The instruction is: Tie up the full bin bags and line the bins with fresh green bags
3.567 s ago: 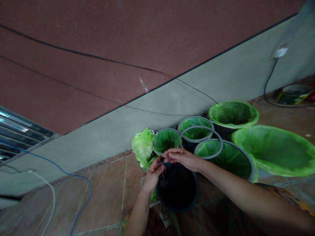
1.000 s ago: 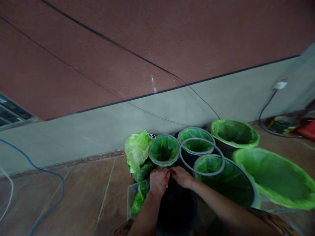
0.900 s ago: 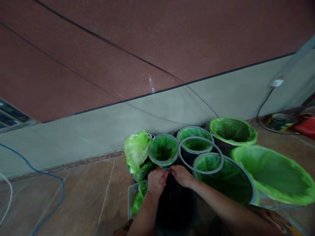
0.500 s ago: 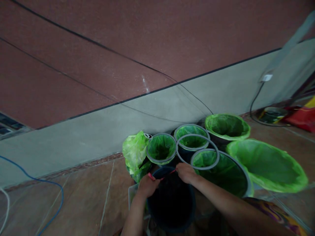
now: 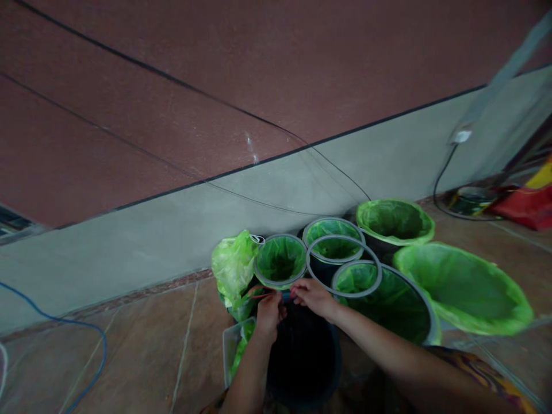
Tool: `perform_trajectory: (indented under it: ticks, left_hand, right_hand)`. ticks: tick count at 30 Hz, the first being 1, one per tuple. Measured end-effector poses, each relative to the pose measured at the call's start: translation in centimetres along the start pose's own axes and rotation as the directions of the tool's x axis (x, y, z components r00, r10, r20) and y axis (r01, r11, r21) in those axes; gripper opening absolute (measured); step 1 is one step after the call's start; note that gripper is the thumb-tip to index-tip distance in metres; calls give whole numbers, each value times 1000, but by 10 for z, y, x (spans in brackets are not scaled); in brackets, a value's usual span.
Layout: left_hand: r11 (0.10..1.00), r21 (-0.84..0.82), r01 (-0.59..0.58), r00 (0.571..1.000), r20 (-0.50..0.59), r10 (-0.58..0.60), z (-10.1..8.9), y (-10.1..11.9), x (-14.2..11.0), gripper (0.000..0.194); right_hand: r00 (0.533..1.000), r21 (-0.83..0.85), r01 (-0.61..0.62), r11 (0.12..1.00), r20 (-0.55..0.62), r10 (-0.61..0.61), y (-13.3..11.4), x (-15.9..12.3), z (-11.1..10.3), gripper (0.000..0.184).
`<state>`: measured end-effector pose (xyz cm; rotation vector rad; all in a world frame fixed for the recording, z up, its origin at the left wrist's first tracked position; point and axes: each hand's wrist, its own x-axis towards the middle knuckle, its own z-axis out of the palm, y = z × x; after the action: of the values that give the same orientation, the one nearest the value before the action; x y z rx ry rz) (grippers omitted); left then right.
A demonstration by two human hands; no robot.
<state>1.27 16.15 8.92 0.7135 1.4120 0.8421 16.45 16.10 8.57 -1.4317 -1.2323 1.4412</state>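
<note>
The red strip lies at the far rim of the dark bin. The left hand, loosely curled, holds it; the right hand pinches a red bit between closed fingertips just beside the left.

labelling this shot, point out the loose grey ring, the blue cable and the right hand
ring (image 5: 378,280): head view, right side of its band
cable (image 5: 104,344): head view, its curved bend
right hand (image 5: 314,295): head view, back of the hand
</note>
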Motion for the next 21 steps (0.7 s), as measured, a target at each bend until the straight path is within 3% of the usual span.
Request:
perform_trajectory:
  ticks: [5,10,15,17,21]
  left_hand:
    - [992,113,63,986,145,-79,-3,-4,2,15]
    - [937,338,-86,956,293,-18,-1,-7,0,16]
    - [819,480,-315,913,390,123,4,-13,1,22]
    - [816,474,-330,905,404,132,5,-15,1,23]
    - [839,449,-308,927,341,158,6,-15,3,19]
  right_hand:
    - [999,121,-35,992,2,35,-5,-2,3,16]
    - [998,189,-60,980,-21,65,-4,-1,5,13]
    - [989,-70,140,988,55,-136,0,2,5,18]
    - [982,-181,190,965,34,-186,2,3,3,33]
    - [991,-406,114,907,-25,-135,6,1,1,69]
